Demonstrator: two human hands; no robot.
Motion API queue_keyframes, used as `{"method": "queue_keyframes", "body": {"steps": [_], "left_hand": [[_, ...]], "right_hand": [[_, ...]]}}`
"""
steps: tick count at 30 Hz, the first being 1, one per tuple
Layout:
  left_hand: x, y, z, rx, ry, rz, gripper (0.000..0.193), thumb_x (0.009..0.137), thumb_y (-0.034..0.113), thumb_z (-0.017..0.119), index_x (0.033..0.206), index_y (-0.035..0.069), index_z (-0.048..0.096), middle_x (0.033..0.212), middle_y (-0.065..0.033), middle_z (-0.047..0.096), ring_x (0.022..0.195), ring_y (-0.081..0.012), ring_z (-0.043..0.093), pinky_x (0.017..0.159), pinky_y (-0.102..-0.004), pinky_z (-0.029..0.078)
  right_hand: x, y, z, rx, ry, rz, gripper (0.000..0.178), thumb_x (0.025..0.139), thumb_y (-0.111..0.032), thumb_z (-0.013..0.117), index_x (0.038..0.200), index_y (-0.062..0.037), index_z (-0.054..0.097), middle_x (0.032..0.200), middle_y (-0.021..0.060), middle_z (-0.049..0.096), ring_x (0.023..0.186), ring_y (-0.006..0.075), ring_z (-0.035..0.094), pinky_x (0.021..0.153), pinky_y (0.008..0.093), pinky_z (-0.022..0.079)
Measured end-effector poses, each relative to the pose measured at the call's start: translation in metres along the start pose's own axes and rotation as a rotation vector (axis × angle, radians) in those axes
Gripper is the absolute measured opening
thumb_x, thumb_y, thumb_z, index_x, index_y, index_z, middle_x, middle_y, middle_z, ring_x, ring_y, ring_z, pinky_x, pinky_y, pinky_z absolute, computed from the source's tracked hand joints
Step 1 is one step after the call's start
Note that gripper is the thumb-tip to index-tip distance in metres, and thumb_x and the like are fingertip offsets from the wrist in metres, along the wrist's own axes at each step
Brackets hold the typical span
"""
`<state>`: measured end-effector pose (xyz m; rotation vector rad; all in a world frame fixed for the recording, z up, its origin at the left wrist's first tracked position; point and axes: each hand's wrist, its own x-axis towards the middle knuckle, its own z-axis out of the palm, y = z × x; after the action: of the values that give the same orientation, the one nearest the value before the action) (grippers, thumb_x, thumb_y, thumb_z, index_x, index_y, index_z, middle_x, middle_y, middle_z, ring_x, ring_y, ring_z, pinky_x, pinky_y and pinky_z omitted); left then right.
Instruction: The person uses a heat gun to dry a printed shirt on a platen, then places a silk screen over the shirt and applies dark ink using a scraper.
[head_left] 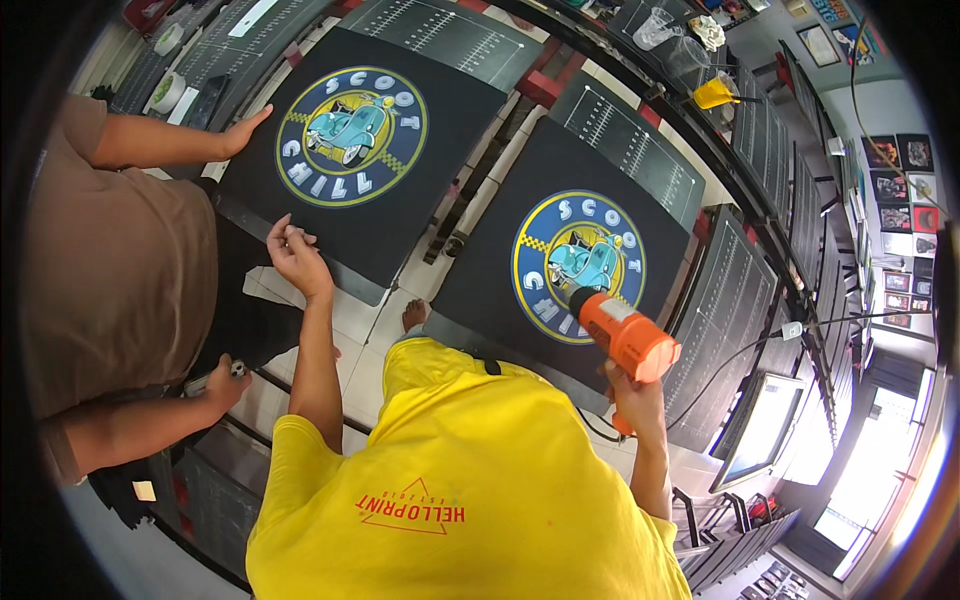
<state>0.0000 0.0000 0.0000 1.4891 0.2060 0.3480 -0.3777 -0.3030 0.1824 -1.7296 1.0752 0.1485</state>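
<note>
My right hand [636,398] grips an orange heat gun [622,335] by its handle. Its nozzle points down at the round scooter print [580,265] on the black fabric [500,290] in front of me, covering part of the lettering. Fingers loosely bent and apart, my left hand [298,258] is raised by the near edge of a second black fabric piece [430,215] on the left. Nothing shows in it, and I cannot tell whether it touches the fabric. That piece bears a matching round scooter print [350,137]. Both pieces lie flat on boards.
A co-worker in a brown shirt [120,270] stands at left, one hand [245,132] at the left fabric's edge. Grey boards with white ruled marks [630,140] surround the work. A yellow container [714,93] sits at the back right. The heat gun's cord [720,370] trails right.
</note>
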Motion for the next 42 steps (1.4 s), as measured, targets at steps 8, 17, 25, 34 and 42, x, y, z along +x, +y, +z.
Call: {"method": "queue_keyframes", "body": {"steps": [8,17,25,34,42], "left_hand": [[-0.001,0.003,0.003,0.036,0.001,0.011,0.021,0.103,0.014,0.048,0.116,0.004,0.061,0.082,0.0015,0.054,0.064,-0.0049,0.053,0.052,-0.0183,0.039],[-0.001,0.001,0.002,0.031,-0.013,0.024,0.021,0.103,0.014,0.048,0.117,0.004,0.060,0.082,0.0019,0.053,0.063,-0.0053,0.052,0.050,-0.0175,0.038],[0.000,-0.001,0.002,0.040,-0.005,0.004,0.020,0.102,0.013,0.050,0.117,0.004,0.060,0.081,0.0018,0.053,0.064,-0.0052,0.053,0.050,-0.0175,0.038],[0.002,-0.008,-0.001,0.035,-0.024,0.007,0.020,0.103,0.014,0.050,0.118,0.004,0.059,0.082,0.0015,0.055,0.064,-0.0048,0.054,0.050,-0.0176,0.038],[0.003,-0.010,-0.002,0.009,-0.031,0.007,0.019,0.103,0.013,0.050,0.119,0.007,0.060,0.081,0.0030,0.054,0.064,-0.0048,0.053,0.053,-0.0183,0.038]], "right_hand": [[-0.001,0.006,-0.003,0.041,0.042,0.037,0.043,0.092,-0.015,0.071,0.129,-0.0031,0.052,0.092,0.0016,0.062,0.063,0.0086,0.056,0.057,0.0262,0.048],[0.000,0.006,-0.004,0.040,0.158,-0.017,0.035,0.095,-0.022,0.071,0.122,-0.0029,0.058,0.086,0.0035,0.069,0.060,0.0085,0.057,0.054,0.0257,0.049],[0.000,0.010,-0.008,0.067,0.113,0.045,0.042,0.092,-0.022,0.073,0.125,-0.0031,0.054,0.086,0.0018,0.064,0.064,0.0090,0.058,0.056,0.0261,0.049],[-0.003,0.017,-0.009,0.098,0.104,0.009,0.041,0.090,-0.019,0.073,0.124,-0.0042,0.055,0.083,-0.0008,0.060,0.062,0.0079,0.054,0.056,0.0262,0.046],[-0.014,0.011,-0.008,0.070,0.038,0.007,0.041,0.090,-0.020,0.074,0.122,-0.0030,0.055,0.081,-0.0016,0.060,0.063,0.0081,0.055,0.056,0.0259,0.046]]}}
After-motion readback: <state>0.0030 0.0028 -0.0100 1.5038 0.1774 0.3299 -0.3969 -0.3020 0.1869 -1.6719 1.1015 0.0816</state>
